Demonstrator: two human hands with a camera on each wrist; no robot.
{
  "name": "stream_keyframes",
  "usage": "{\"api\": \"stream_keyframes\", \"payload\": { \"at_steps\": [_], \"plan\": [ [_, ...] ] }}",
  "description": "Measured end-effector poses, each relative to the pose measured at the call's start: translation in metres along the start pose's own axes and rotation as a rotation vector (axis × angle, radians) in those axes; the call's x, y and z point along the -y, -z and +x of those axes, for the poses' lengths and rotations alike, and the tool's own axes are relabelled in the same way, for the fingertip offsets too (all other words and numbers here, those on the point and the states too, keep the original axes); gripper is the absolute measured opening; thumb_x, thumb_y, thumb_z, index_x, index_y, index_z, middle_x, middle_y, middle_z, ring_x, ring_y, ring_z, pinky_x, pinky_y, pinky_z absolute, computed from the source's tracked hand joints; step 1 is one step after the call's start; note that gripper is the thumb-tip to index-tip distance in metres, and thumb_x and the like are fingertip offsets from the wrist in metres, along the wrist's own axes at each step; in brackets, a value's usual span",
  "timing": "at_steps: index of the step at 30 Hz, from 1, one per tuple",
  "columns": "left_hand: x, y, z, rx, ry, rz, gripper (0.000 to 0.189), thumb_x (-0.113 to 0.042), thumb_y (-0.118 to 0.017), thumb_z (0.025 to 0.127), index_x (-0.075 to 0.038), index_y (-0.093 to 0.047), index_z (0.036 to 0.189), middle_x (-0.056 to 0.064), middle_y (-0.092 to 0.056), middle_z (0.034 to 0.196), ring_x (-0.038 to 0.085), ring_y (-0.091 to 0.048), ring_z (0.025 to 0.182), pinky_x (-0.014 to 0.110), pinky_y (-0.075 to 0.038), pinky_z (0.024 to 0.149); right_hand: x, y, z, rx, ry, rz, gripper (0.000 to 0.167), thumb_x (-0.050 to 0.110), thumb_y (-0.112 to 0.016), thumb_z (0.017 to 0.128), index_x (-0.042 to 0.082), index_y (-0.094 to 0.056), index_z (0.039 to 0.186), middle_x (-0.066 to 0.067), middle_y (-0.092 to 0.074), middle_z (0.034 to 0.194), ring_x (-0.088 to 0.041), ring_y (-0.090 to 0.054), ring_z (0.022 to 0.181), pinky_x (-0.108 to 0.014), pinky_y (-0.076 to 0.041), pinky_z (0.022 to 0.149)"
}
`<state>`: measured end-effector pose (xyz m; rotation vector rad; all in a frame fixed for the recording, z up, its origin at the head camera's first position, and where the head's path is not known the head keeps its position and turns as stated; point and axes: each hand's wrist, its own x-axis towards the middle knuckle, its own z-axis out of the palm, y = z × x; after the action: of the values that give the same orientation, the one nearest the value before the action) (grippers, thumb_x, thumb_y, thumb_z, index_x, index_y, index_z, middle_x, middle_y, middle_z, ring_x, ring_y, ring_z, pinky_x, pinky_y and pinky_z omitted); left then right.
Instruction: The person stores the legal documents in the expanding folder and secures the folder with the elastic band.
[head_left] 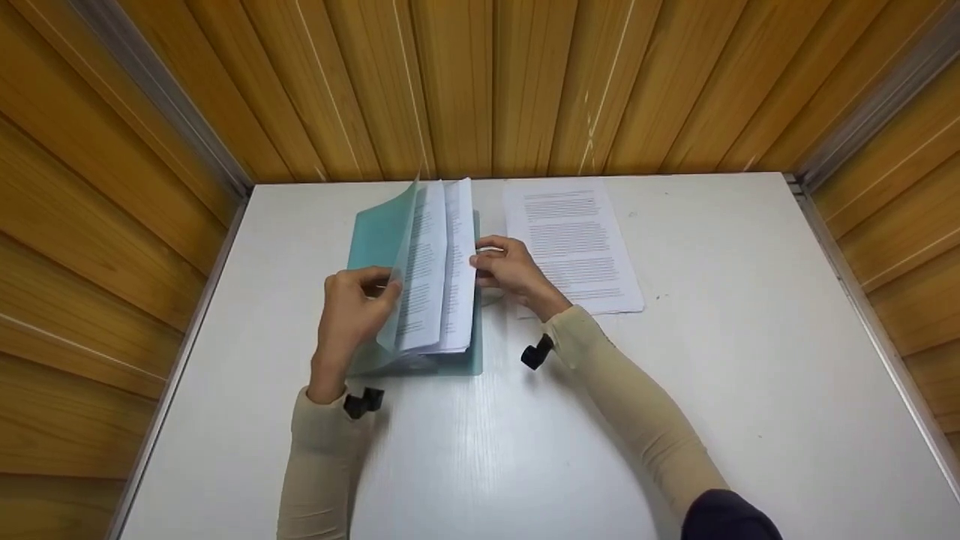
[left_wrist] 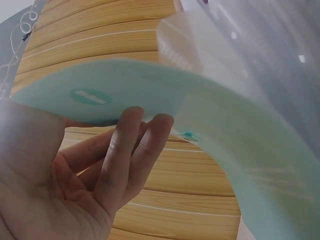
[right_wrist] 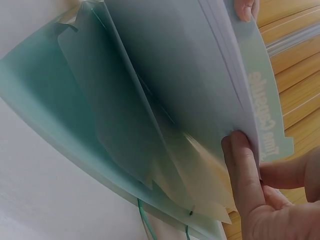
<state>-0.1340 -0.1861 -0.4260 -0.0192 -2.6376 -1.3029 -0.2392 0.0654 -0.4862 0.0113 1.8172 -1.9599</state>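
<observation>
A teal plastic folder (head_left: pixel 377 241) lies at the back left of the white table, its translucent front cover (left_wrist: pixel 210 107) lifted and bowed. My left hand (head_left: pixel 352 315) pinches that cover near its free edge, thumb on one side and fingers on the other. Inside the folder stand printed sheets (head_left: pixel 459 281), tilted up and fanned into bundles. With thumb and fingers, my right hand (head_left: pixel 514 270) grips the right edge of these sheets. Seen from the right wrist, its fingers (right_wrist: pixel 245 165) lie flat along the back of the paper, with clear inner sleeves (right_wrist: pixel 185 165) below.
Right of the folder, a stack of printed paper (head_left: pixel 574 247) lies flat on the table (head_left: pixel 735 337), partly behind my right hand. A green elastic cord (right_wrist: pixel 145 220) hangs at the folder's edge. Wood-patterned walls (head_left: pixel 525 90) enclose the table at the back and sides.
</observation>
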Motion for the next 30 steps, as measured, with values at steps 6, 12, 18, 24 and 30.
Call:
{"api": "stream_keyframes", "payload": {
  "at_steps": [6, 12, 18, 24, 30],
  "plan": [
    [0.000, 0.000, 0.000, -0.004, -0.006, 0.001, 0.025, -0.009, -0.073, 0.094, 0.004, -0.081, 0.114, 0.019, -0.081, 0.107, 0.030, -0.077, 0.086, 0.046, -0.063, 0.080, -0.003, 0.000, 0.001, -0.005, -0.009, -0.032, 0.035, 0.005, -0.067, 0.103, 0.004, -0.064, 0.138, -0.015, -0.077, 0.116, -0.019, -0.076, 0.091, -0.030, -0.064, 0.076],
    [0.000, -0.001, 0.000, 0.005, 0.000, 0.006, 0.027, -0.010, -0.072, 0.094, 0.004, -0.081, 0.115, 0.019, -0.081, 0.110, 0.031, -0.078, 0.089, 0.048, -0.063, 0.082, -0.004, -0.003, 0.003, -0.014, -0.004, -0.063, 0.037, 0.006, -0.070, 0.101, 0.004, -0.065, 0.138, -0.015, -0.076, 0.118, -0.018, -0.074, 0.091, -0.029, -0.064, 0.077],
    [-0.001, -0.002, 0.000, 0.010, 0.010, 0.010, 0.026, -0.010, -0.073, 0.094, 0.003, -0.081, 0.116, 0.019, -0.081, 0.109, 0.030, -0.077, 0.088, 0.047, -0.063, 0.082, -0.003, -0.008, 0.003, -0.034, 0.013, -0.079, 0.035, 0.005, -0.073, 0.099, 0.004, -0.068, 0.134, -0.016, -0.077, 0.117, -0.017, -0.076, 0.089, -0.028, -0.064, 0.076],
    [-0.001, -0.002, 0.000, 0.004, -0.004, 0.005, 0.025, -0.008, -0.073, 0.093, 0.003, -0.081, 0.114, 0.019, -0.081, 0.108, 0.030, -0.078, 0.087, 0.047, -0.063, 0.081, 0.000, -0.015, 0.004, -0.051, 0.059, -0.126, 0.032, 0.005, -0.076, 0.096, 0.001, -0.071, 0.128, -0.018, -0.079, 0.115, -0.016, -0.077, 0.086, -0.035, -0.065, 0.081],
    [-0.001, -0.002, 0.000, 0.004, -0.005, 0.003, 0.025, -0.008, -0.073, 0.093, 0.003, -0.081, 0.114, 0.019, -0.081, 0.109, 0.030, -0.078, 0.087, 0.048, -0.063, 0.081, 0.001, -0.021, 0.007, -0.076, 0.080, -0.169, 0.032, 0.002, -0.077, 0.094, -0.001, -0.072, 0.125, -0.020, -0.079, 0.112, -0.016, -0.077, 0.079, -0.031, -0.065, 0.074]
  ]
}}
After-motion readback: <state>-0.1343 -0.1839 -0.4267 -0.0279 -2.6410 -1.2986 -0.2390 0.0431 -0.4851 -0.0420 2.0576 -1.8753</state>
